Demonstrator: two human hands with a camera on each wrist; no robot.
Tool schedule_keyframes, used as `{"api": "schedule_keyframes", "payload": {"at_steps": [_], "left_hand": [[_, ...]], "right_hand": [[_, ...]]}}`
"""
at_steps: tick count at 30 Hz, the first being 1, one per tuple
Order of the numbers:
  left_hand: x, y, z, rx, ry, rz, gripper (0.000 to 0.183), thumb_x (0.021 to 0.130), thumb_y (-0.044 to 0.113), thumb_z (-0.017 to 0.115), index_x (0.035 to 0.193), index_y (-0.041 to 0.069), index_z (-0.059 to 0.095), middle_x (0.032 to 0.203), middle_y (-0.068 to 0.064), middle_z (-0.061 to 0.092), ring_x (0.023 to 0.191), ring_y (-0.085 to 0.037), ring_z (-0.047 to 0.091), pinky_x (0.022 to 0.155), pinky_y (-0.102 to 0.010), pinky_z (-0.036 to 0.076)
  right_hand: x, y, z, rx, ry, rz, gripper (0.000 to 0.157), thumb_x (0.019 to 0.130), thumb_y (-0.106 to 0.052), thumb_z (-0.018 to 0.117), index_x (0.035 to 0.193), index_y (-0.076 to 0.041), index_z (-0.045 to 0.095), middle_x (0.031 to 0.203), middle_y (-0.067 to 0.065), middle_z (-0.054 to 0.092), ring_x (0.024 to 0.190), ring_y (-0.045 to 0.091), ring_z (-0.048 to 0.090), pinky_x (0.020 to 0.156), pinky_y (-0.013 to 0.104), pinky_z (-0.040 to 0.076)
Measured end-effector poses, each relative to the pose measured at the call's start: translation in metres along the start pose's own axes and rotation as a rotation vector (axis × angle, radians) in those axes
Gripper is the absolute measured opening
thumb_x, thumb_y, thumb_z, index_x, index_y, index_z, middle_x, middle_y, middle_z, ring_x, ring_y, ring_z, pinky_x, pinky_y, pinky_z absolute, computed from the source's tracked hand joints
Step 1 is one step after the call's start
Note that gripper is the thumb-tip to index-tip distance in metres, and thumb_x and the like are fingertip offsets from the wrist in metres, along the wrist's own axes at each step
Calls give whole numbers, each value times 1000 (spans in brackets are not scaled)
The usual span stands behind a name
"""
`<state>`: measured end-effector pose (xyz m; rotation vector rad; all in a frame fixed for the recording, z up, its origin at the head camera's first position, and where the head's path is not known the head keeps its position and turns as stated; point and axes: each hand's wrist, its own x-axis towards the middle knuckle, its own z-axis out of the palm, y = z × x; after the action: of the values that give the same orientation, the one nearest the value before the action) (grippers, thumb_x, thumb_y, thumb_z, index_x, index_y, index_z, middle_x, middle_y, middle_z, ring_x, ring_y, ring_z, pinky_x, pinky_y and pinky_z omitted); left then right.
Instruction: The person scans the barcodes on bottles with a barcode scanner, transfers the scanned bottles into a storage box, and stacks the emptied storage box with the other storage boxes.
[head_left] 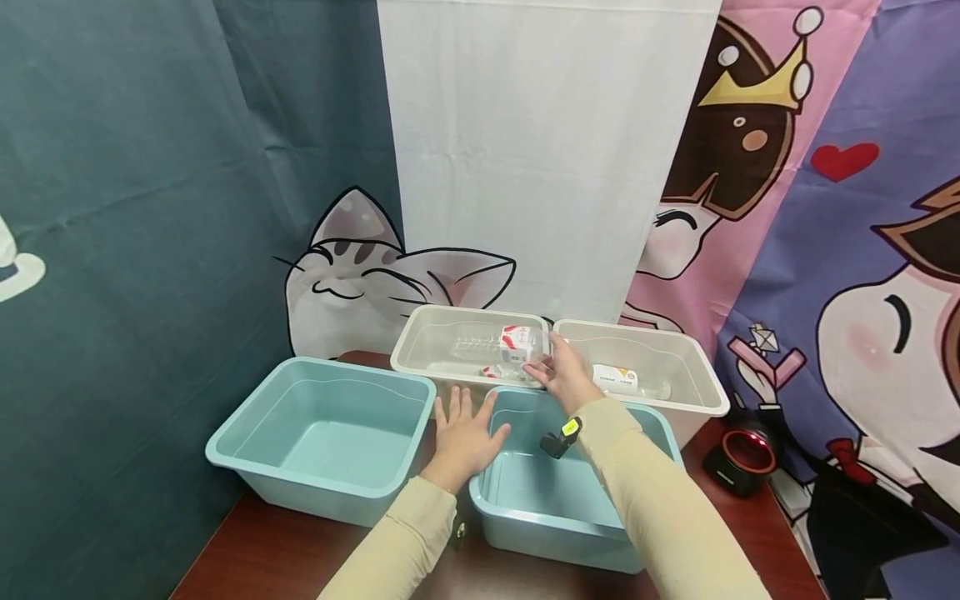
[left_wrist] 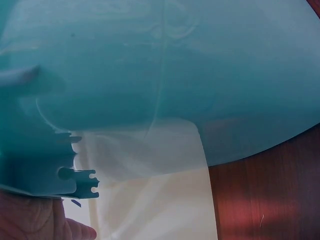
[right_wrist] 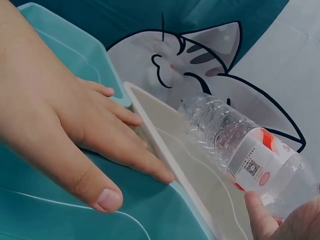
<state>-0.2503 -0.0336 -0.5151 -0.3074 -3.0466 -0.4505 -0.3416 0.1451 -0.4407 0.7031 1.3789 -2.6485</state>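
My right hand (head_left: 566,375) holds a clear plastic bottle (head_left: 516,342) by its end, with a red and white label, above the left cream bin (head_left: 420,321). In the right wrist view the bottle (right_wrist: 260,162) lies tilted, with the right thumb and fingers (right_wrist: 257,210) against its lower side. Another bottle with a red label (head_left: 492,372) lies in that bin, partly hidden behind the right hand. My left hand (head_left: 465,442) spreads its fingers, palm down, near the left rim of the right blue bin (head_left: 480,500), and holds nothing.
A left blue bin (head_left: 330,483) stands on the brown table (head_left: 247,550). The right cream bin (head_left: 705,367) contains a white-labelled bottle (head_left: 617,380). A black device with a red-lit ring (head_left: 742,458) sits at the right. Printed curtains (head_left: 540,150) hang close behind.
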Motion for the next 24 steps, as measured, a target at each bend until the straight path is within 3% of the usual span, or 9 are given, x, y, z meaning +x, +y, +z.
{"api": "schedule_keyframes", "payload": {"at_steps": [6, 11, 17, 24], "left_hand": [[1, 0, 0, 8, -5, -4, 69, 100, 62, 41, 160, 28, 33, 163, -26, 24, 154, -42, 5, 120, -65, -4], [-1, 0, -1, -2, 13, 5, 68, 101, 60, 44, 159, 27, 35, 162, -26, 26, 154, -43, 7, 120, -66, -2], [-1, 1, -1, -2, 15, 10, 68, 101, 60, 42, 159, 27, 34, 162, -26, 26, 154, -43, 8, 120, -65, -1], [-1, 0, -2, -1, -2, 8, 69, 100, 63, 38, 160, 28, 32, 163, -26, 24, 154, -42, 6, 119, -66, -3]], "right_hand": [[1, 3, 5, -26, -17, 3, 67, 103, -37, 59, 160, -20, 27, 156, 28, 29, 136, 45, 45, 100, 51, 51], [2, 5, 3, -114, -41, -20, 73, 103, -39, 57, 162, -16, 21, 159, 28, 26, 141, 48, 37, 104, 55, 47], [4, 1, -5, -246, 44, -133, 72, 102, -37, 59, 158, -5, 27, 156, 28, 35, 138, 42, 45, 102, 52, 49], [5, -7, -12, -249, 87, -137, 73, 102, -36, 59, 160, -7, 25, 155, 24, 38, 136, 39, 48, 101, 46, 52]]}}
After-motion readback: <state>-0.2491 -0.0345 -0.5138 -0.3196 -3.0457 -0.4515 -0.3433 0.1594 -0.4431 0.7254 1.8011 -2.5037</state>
